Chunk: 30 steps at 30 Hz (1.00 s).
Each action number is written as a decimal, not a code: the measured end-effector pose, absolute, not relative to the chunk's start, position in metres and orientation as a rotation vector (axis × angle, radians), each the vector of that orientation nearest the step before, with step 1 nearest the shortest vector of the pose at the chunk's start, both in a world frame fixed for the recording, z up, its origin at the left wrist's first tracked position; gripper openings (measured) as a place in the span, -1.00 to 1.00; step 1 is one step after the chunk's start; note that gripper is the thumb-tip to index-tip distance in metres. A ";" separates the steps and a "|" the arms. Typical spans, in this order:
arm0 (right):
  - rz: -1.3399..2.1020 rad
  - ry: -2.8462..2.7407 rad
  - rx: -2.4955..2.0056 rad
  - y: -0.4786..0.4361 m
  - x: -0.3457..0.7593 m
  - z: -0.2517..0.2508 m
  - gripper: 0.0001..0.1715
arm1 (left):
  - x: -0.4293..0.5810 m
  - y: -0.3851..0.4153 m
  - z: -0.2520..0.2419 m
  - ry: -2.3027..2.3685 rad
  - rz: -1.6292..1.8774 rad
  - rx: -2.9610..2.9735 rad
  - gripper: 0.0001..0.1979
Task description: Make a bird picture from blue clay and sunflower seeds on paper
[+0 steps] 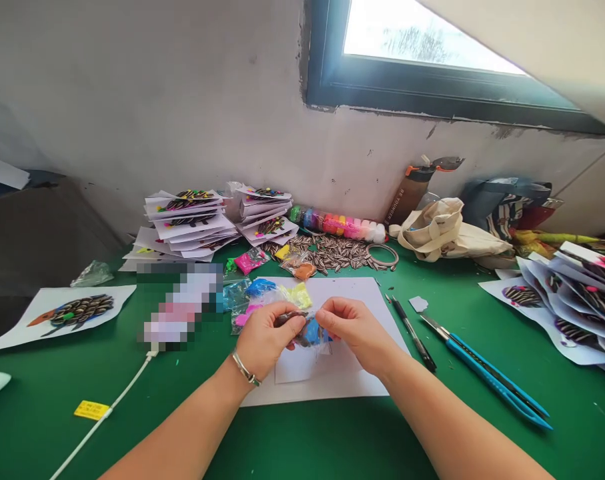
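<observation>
In the head view, your left hand (267, 341) has thumb and fingers closed on a clear plastic packet with dark brown and blue contents (312, 333); whether it is one packet or two, you cannot tell from here. Your right hand (355, 330) pinches its right edge between thumb and forefinger. The packet is held above the overlapping white paper sheets (332, 390), and its opening, if there is one, is hidden.

As for progress, the left stack of white sheets with striped seeds and bright clay (197, 233) and the right stack of similar decorated sheets (577, 300) look done, as does the single sheet with a seed-covered bird (85, 312). The piece before you seems at an early stage: the striped seeds (339, 253) lie loose in a heap, and small bags of coloured clay (298, 295) wait just behind your hands.
</observation>
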State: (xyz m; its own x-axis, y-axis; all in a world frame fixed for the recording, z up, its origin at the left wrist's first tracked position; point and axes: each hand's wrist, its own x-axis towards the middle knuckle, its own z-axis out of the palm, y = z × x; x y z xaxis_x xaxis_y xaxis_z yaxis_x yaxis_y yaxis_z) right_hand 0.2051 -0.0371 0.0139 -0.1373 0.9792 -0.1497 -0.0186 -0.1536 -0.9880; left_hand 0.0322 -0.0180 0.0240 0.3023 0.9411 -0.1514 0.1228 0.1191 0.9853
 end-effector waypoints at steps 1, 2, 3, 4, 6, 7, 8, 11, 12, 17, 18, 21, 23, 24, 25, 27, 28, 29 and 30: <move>1.451 -1.209 -1.214 -0.038 0.205 0.013 -0.69 | 0.032 -0.019 0.025 1.113 0.824 1.318 -0.76; 1.462 -1.212 -1.202 -0.038 0.205 0.013 -0.68 | 0.033 -0.019 0.026 1.119 0.823 1.320 -0.75; 1.468 -1.220 -1.193 -0.039 0.204 0.013 -0.67 | 0.033 -0.020 0.027 1.121 0.825 1.320 -0.73; 1.468 -1.233 -1.184 -0.040 0.204 0.013 -0.66 | 0.033 -0.020 0.027 1.120 0.829 1.319 -0.72; 1.455 -1.263 -1.176 -0.042 0.202 0.013 -0.63 | 0.034 -0.021 0.026 1.107 0.847 1.324 -0.70; 1.441 -1.273 -1.181 -0.042 0.202 0.013 -0.62 | 0.034 -0.022 0.026 1.100 0.862 1.332 -0.71; 1.421 -1.281 -1.192 -0.042 0.203 0.013 -0.61 | 0.034 -0.022 0.025 1.093 0.878 1.339 -0.73; 1.371 -1.303 -1.202 -0.042 0.205 0.013 -0.56 | 0.034 -0.021 0.022 1.090 0.915 1.350 -0.77; 1.368 -1.311 -1.184 -0.041 0.206 0.013 -0.54 | 0.034 -0.021 0.021 1.094 0.918 1.348 -0.78; 1.423 -1.300 -1.137 -0.042 0.205 0.017 -0.55 | 0.031 -0.020 0.022 1.102 0.910 1.348 -0.74; 1.425 -1.308 -1.151 -0.042 0.204 0.018 -0.59 | 0.031 -0.020 0.022 1.096 0.906 1.345 -0.72; 1.395 -1.351 -1.200 -0.043 0.202 0.018 -0.68 | 0.030 -0.020 0.020 1.094 0.908 1.377 -0.68; 1.365 -1.346 -1.236 -0.043 0.203 0.016 -0.70 | 0.031 -0.020 0.019 1.107 0.923 1.417 -0.72; 1.353 -1.335 -1.250 -0.043 0.203 0.016 -0.71 | 0.032 -0.021 0.018 1.114 0.930 1.428 -0.75; 1.348 -1.321 -1.260 -0.043 0.203 0.015 -0.72 | 0.032 -0.021 0.018 1.120 0.934 1.433 -0.77; 1.348 -1.295 -1.270 -0.043 0.204 0.015 -0.72 | 0.032 -0.022 0.019 1.125 0.933 1.436 -0.79; 1.350 -1.286 -1.271 -0.043 0.203 0.016 -0.72 | 0.032 -0.022 0.020 1.121 0.924 1.435 -0.79; 1.356 -1.281 -1.264 -0.044 0.202 0.016 -0.71 | 0.032 -0.023 0.021 1.116 0.909 1.431 -0.78; 1.362 -1.279 -1.252 -0.044 0.201 0.017 -0.70 | 0.032 -0.023 0.022 1.105 0.892 1.417 -0.76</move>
